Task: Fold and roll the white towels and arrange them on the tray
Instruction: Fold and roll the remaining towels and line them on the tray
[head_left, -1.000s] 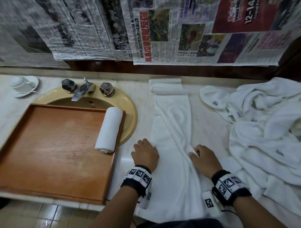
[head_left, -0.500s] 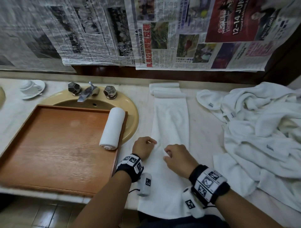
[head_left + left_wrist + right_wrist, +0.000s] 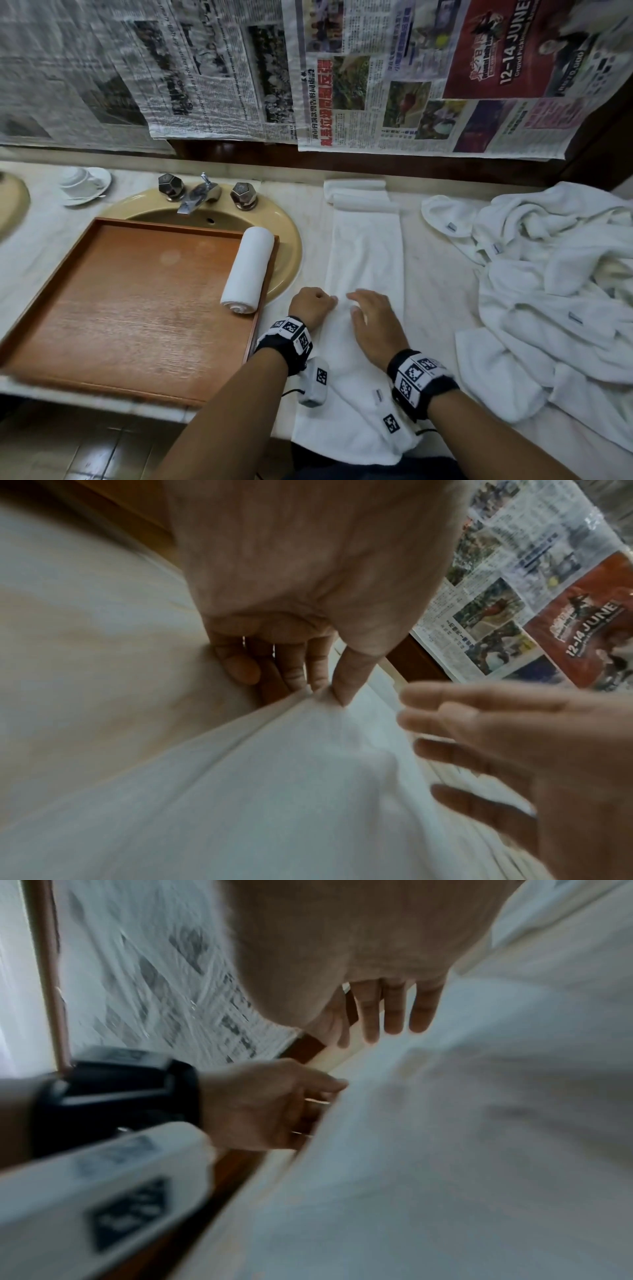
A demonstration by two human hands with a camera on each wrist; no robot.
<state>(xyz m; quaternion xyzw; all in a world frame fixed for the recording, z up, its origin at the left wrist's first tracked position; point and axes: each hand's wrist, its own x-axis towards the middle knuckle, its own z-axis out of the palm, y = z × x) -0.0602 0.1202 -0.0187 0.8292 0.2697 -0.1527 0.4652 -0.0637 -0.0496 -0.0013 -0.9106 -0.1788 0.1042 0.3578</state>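
Observation:
A long white towel (image 3: 366, 260) lies folded lengthwise on the counter, running from the front edge toward the wall, its far end doubled over. My left hand (image 3: 313, 305) pinches the towel's left edge (image 3: 318, 696) between thumb and fingers. My right hand (image 3: 371, 315) hovers flat with straight fingers (image 3: 394, 1015) just over the towel's middle. One rolled white towel (image 3: 248, 270) lies along the right side of the wooden tray (image 3: 113, 308).
A heap of loose white towels (image 3: 555, 284) fills the counter's right side. The tray sits over a yellow sink (image 3: 291, 246) with a faucet (image 3: 198, 195). A cup on a saucer (image 3: 84, 183) stands at back left. Newspaper (image 3: 376, 75) covers the wall.
The towel's right part has been folded over to the left, making it narrower. My right hand moved left and opened flat; my left hand now pinches the left edge.

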